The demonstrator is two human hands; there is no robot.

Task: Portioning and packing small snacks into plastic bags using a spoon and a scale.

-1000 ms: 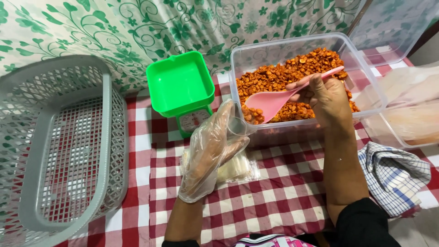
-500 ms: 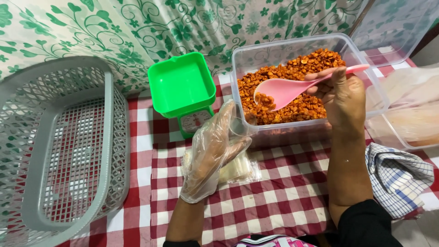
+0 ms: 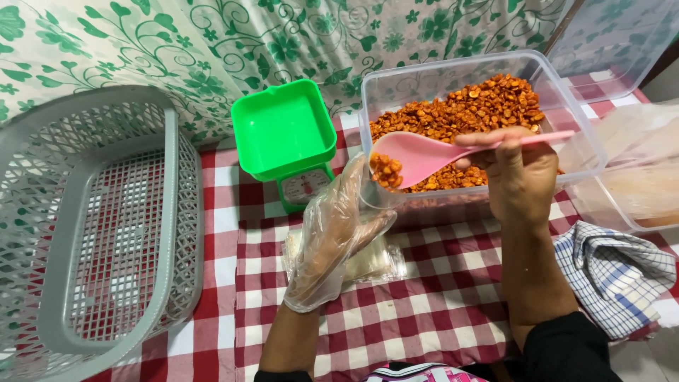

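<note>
Lifted since a second ago: my pink plastic scoop (image 3: 424, 152), now clear of the heap and carrying orange-brown fried kernels (image 3: 467, 120) at its tip. Grey plastic basket (image 3: 99, 226), far left, on red-checked tablecloth (image 3: 438, 297). Green kitchen scale (image 3: 286, 134), behind my left hand (image 3: 336, 233); gloved, fingers curled round a clear small bag (image 3: 371, 194) beneath the scoop's tip. Clear plastic tub (image 3: 566, 113), holding the kernels. My right hand (image 3: 520, 173), bare, fingers clenched on the scoop's handle. Checked cloth (image 3: 615, 272), far right.

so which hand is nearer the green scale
Left. The gloved left hand hangs just right of the green scale, below its tray; the right hand holds the pink spoon farther right.
</note>
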